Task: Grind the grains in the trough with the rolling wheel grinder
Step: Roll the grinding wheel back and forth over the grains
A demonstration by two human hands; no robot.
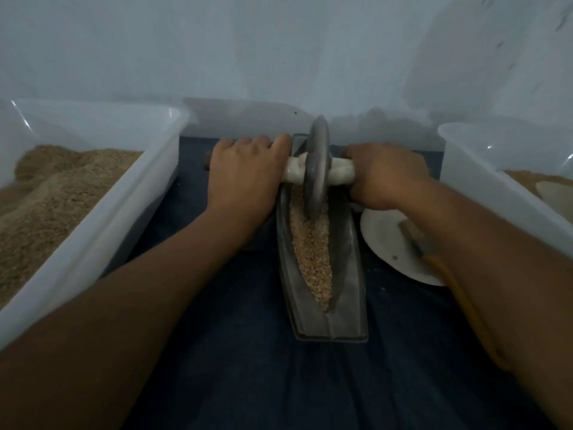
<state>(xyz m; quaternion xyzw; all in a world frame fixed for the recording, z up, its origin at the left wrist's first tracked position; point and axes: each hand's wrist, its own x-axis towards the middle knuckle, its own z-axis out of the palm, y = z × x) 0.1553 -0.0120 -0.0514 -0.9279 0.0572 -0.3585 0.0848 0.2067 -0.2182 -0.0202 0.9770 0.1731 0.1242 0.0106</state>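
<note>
Head view shows the metal trough [328, 308] running from centre frame down toward the lower middle, on a dark blue cloth [248, 352]. Its channel holds grains [311, 252] that look coarse and mostly whole, so grinding seems to have far to go. The rolling wheel [316, 172] stands upright at the trough's far end, its edge in the grains. The left hand [245, 178] and right hand [384, 175] each curl their fingers round the white-wrapped axle [341, 174]. Plastic tubs [130, 193] of grain flank both sides; a white plate [384, 240] with a brush [415, 240] sits right of centre.
</note>
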